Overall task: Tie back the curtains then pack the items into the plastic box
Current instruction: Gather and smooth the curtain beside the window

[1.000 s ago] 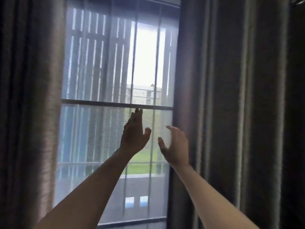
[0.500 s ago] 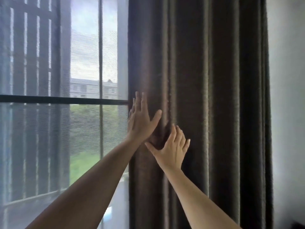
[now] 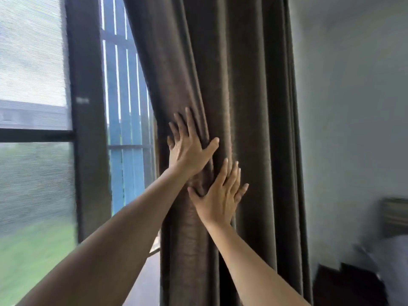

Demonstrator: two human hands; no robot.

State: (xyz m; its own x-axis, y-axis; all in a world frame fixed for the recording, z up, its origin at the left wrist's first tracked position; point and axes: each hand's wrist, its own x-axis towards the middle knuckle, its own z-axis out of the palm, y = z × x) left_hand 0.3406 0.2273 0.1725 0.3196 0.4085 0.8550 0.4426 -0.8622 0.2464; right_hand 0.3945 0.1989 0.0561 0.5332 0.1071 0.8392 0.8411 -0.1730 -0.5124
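A dark brown curtain (image 3: 242, 89) hangs in thick folds at the middle of the view, bunched toward the right beside a pale wall. My left hand (image 3: 189, 149) lies flat on the curtain's left folds, fingers spread and pointing up. Just below and to the right, my right hand (image 3: 220, 197) also presses flat against the fabric with its fingers apart. Neither hand grips the cloth. No plastic box, tie-back or other items are in view.
A window (image 3: 33, 85) with a dark frame (image 3: 86, 129) fills the left side, with blue slats (image 3: 123, 107) and grass outside. A pale wall (image 3: 353, 107) is on the right. Dark furniture (image 3: 344, 286) and a blurred grey shape sit at the bottom right.
Both hands went from in front of the window onto the right curtain and pushed it rightward. The view swung right, bringing in the wall and furniture.
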